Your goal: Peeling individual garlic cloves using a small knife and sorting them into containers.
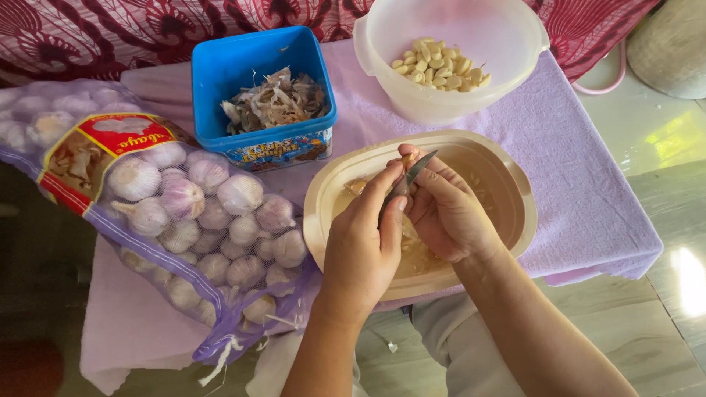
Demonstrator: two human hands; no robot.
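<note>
Over the beige tray (515, 184), the left hand (364, 246) pinched a garlic clove (358, 187) firmly while the right hand (445, 213) gripped a small knife (412, 176), so skins dropped inside. The garlic sack (184, 220) lay at the cloth's (588, 184) left edge.

Illumination: bright, soft daylight from the right. Glare patches appear on the floor (680, 140) at the right edge. Shadows are faint and diffuse. The left edge is dim. Focus is sharp throughout; blur is negligible.

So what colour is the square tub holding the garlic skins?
Bright blue: the square tub shows clearly in the head view, behind the left hand.
</note>
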